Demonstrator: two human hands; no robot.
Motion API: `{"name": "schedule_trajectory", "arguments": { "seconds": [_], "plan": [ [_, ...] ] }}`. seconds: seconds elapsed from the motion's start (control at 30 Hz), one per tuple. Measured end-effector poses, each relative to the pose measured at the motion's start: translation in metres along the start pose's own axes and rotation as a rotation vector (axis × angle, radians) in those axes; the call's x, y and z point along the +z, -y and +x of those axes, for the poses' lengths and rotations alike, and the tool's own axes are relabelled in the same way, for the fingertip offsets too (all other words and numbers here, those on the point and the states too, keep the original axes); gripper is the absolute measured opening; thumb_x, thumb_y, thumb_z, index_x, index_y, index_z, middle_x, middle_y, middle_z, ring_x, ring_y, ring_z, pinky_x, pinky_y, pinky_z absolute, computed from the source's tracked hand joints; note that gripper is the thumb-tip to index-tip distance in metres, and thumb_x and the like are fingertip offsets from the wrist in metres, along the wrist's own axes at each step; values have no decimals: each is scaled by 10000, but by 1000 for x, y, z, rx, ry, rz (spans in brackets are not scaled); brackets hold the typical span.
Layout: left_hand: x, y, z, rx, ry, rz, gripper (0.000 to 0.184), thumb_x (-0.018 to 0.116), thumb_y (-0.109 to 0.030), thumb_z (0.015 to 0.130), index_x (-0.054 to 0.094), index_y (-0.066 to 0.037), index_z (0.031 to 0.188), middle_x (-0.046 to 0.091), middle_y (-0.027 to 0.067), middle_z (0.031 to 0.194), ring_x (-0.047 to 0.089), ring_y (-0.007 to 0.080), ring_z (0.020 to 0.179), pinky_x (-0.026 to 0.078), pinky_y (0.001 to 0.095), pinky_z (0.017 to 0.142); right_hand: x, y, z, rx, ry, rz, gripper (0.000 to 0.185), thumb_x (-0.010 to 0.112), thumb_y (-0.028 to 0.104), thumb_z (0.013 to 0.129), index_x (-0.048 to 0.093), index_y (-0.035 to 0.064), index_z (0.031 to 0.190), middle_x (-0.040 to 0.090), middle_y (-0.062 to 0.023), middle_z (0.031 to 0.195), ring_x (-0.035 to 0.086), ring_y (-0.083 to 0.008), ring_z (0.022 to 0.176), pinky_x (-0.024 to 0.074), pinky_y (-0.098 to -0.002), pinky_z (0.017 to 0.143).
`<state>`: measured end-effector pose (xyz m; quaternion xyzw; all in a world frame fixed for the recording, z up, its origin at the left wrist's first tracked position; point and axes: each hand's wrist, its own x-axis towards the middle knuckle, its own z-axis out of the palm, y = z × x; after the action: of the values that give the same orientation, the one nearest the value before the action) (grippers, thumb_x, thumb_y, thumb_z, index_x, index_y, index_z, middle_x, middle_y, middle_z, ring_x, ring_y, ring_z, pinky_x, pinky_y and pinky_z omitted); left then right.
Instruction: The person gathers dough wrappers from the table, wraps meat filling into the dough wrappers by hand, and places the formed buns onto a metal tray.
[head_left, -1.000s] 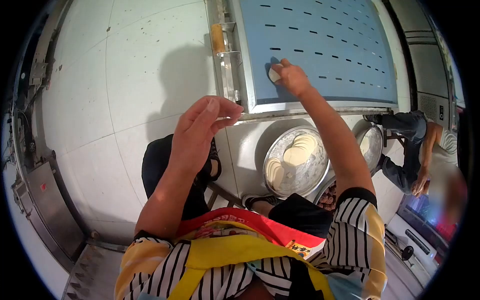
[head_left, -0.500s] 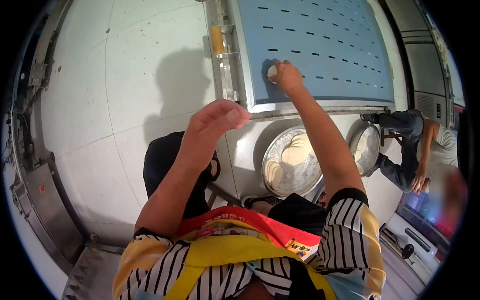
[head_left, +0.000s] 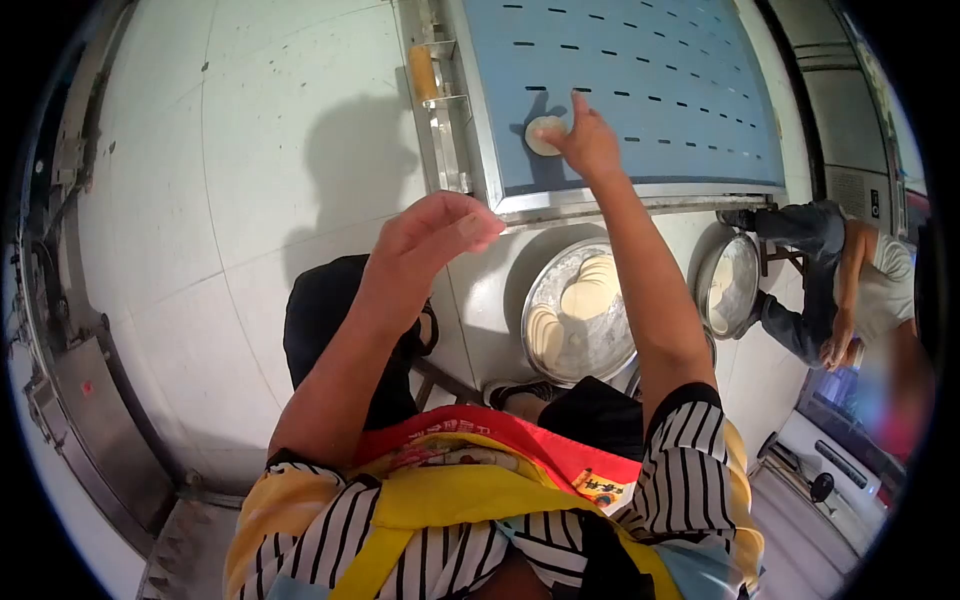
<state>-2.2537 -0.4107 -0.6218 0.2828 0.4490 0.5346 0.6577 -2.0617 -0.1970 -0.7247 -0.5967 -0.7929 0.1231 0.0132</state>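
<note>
A small round pale piece of dough point(head_left: 545, 136) lies on the blue slotted surface point(head_left: 640, 60) near its front left corner. My right hand point(head_left: 588, 142) is over that surface with fingers spread, its thumb at the dough's right edge. My left hand point(head_left: 437, 232) hovers in front of the metal frame's corner, fingers curled and the thumb pressed toward them. What it may hold is hidden. Below my right forearm stands a floured round metal tray point(head_left: 533, 357) with overlapping flat dough wrappers point(head_left: 590, 296) in it.
A second round tray point(head_left: 742, 310) with pale pieces stands to the right, near a seated person point(head_left: 850, 290). Along the surface's left side runs a metal frame with a wooden roller point(head_left: 424, 74). A metal cabinet point(head_left: 105, 430) stands at lower left.
My right hand has opened its fingers and shifted slightly right, leaving the dough piece flat on the blue surface. My left hand keeps nearly the same pose.
</note>
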Motion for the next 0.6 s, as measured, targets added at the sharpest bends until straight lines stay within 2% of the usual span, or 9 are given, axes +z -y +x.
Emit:
{"name": "schedule_trajectory", "arguments": {
  "seconds": [0.2, 0.3, 0.4, 0.5, 0.57, 0.6],
  "plan": [
    [5, 1, 3, 26, 19, 0, 213, 458, -181, 945, 585, -17, 990, 625, 89, 987, 592, 161, 932, 461, 297, 854, 50, -10, 14, -46, 122, -23, 836, 728, 474, 691, 365, 68, 1325, 573, -199, 1078, 600, -345, 964, 497, -406, 805],
    [10, 4, 2, 21, 23, -4, 221, 445, -179, 949, 579, -11, 1000, 625, 93, 984, 592, 163, 923, 460, 306, 857, 52, -12, 15, -126, 106, -36, 778, 728, 451, 705, 410, 75, 1307, 569, -199, 1110, 604, -343, 949, 497, -402, 809],
    [15, 3, 8, 23, 44, -17, 243, 433, -198, 952, 570, -5, 1006, 622, 98, 974, 590, 173, 910, 457, 316, 861, 9, 1, -2, -55, 10, 44, 745, 717, 456, 718, 445, 70, 1294, 552, -211, 1173, 604, -353, 950, 491, -400, 823],
    [23, 1, 7, 55, 61, -34, 261, 428, -218, 952, 563, -1, 1006, 618, 103, 963, 587, 188, 904, 453, 328, 861, -28, -39, -46, -47, -307, 236, 765, 699, 485, 730, 434, 62, 1310, 523, -215, 1235, 606, -355, 963, 484, -397, 832],
    [28, 6, 8, 74, 86, -70, 266, 433, -226, 947, 558, 2, 1004, 614, 107, 955, 585, 198, 901, 451, 335, 859, -35, -85, -103, 261, -252, 524, 754, 678, 500, 747, 452, 33, 1295, 543, -217, 1212, 623, -313, 948, 483, -380, 817],
    [35, 6, 8, 36, 51, -54, 272, 433, -230, 945, 551, 7, 1005, 610, 114, 949, 584, 208, 901, 450, 348, 858, -16, -127, -135, 395, -189, 477, 708, 680, 475, 755, 489, 14, 1256, 572, -214, 1167, 632, -280, 905, 488, -364, 795]
  ]
}}
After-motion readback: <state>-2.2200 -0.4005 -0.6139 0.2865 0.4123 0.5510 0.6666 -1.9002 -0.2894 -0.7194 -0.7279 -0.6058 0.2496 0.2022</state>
